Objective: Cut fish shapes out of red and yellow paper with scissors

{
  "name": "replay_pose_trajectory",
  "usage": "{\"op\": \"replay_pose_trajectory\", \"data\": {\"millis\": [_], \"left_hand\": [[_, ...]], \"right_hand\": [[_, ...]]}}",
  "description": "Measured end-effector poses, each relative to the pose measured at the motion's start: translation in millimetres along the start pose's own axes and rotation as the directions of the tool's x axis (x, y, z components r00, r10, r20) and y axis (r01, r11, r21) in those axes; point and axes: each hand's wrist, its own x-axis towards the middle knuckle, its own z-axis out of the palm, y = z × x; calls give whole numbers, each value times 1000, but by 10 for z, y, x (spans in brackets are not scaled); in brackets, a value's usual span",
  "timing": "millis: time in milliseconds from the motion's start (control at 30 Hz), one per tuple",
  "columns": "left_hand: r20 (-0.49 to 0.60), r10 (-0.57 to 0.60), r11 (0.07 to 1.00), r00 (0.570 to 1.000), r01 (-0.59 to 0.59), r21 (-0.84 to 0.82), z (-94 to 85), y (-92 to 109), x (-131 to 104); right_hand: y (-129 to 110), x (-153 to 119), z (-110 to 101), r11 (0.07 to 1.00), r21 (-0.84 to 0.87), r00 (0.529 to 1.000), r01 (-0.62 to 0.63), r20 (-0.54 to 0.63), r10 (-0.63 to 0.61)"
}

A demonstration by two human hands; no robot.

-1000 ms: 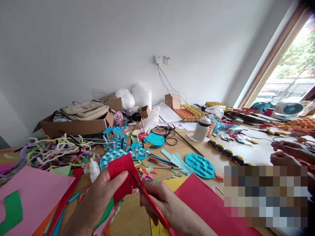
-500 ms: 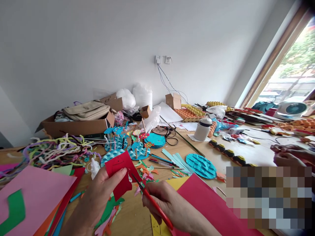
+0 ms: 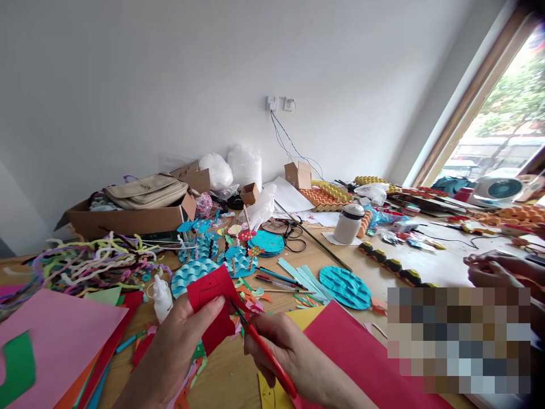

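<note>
Between thumb and fingers, my left hand pinches a piece of red paper with a drawn outline on it. My right hand is wrapped round red-handled scissors. Their dark blades sit at the paper's right edge, where a cut strip curls away. Below my hands lie coloured paper scraps. Under my right forearm is a large red sheet, over a yellow sheet bearing drawn marks. A white glue bottle stands just beyond my left hand.
Pink paper tops a stack at left, near tangled pipe cleaners. Ahead are blue fish decorations, pens, a blue corrugated disc and a white canister. At right, another person's hands are over the table.
The red paper and both hands have shifted slightly within the view. The strip now curls away to the right of the scissor blades. More of the glue bottle shows.
</note>
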Motion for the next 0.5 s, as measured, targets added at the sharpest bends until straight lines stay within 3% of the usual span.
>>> {"op": "replay_pose_trajectory", "data": {"millis": [500], "left_hand": [[-45, -19, 999, 999, 17, -33, 46, 24, -16]], "right_hand": [[27, 7, 0, 991, -125, 998, 43, -38, -48]]}}
